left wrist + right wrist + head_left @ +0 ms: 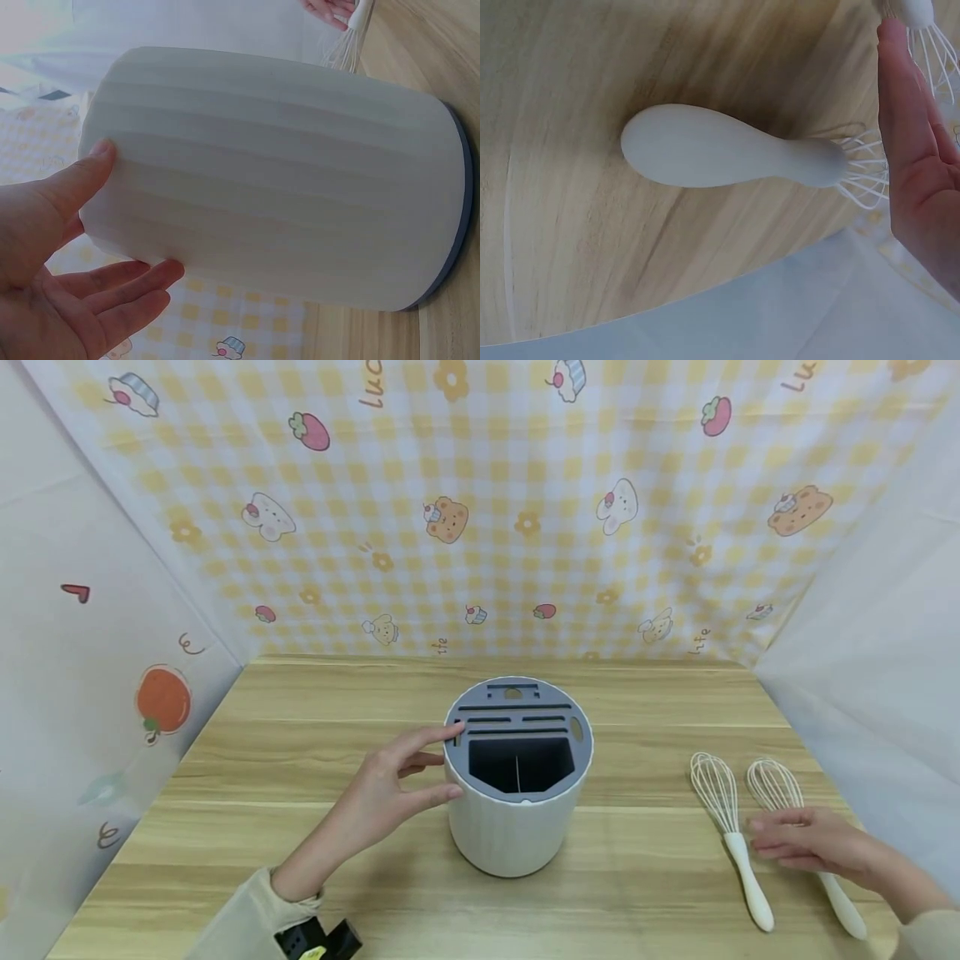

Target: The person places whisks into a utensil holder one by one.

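Note:
A white ribbed utensil holder (510,835) with a dark grey slotted lid (551,787) stands upright. My left hand (382,785) rests on its left side, thumb (97,154) against the wall and one finger at the lid's rim. In the left wrist view, the other fingers (142,281) lie spread along the wall. My right hand (813,843) hovers over the right-hand whisk (776,785), covering its middle; the fingers are extended and hold nothing. That whisk's thick white handle (697,146) lies on the table. Left of the hand lies a second white whisk (738,852).
The wood-grain table (337,693) meets a yellow checked cloth (525,560) at the back. White sheets hang at both sides, the right sheet (870,652) close beyond the whisks. A black device (318,939) is strapped at the left wrist.

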Motion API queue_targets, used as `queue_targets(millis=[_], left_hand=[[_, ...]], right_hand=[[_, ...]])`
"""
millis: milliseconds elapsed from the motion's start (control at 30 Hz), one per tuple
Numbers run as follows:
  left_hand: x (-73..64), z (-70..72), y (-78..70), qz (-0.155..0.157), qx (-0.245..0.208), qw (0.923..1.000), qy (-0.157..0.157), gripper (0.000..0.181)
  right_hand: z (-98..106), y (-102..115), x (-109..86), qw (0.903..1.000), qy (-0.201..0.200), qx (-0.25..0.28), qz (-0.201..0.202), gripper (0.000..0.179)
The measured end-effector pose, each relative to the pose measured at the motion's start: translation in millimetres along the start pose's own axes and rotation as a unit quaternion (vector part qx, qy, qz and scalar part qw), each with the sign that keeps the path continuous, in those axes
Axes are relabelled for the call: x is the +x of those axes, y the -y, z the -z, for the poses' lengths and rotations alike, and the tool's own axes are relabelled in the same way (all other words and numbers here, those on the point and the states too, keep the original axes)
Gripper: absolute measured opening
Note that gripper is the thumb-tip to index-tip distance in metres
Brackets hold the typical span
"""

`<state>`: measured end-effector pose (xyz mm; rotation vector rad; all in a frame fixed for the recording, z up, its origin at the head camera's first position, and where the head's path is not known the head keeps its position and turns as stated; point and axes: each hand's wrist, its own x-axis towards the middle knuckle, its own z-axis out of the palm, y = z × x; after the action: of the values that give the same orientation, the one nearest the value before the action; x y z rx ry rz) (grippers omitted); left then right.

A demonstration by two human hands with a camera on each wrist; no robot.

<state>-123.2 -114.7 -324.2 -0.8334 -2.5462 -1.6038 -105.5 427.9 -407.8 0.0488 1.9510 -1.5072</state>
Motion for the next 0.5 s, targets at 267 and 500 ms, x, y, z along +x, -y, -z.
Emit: queue_targets(millis=[267,500], left_hand=[[-0.1,0.2,2.0,-0.007,-0.002,1.0000,0.000,0.062],[0.5,0.2,1.5,0.002,-0.003,1.0000,0.003,0.061]], right_hand=[[-5.3,-5.8,6.5,0.9976,-0.018,-0.058,-0.034,0.041],[-4.6,-7.7,13.3,0.9987,0.012,-0.039,-0.030,0.026]])
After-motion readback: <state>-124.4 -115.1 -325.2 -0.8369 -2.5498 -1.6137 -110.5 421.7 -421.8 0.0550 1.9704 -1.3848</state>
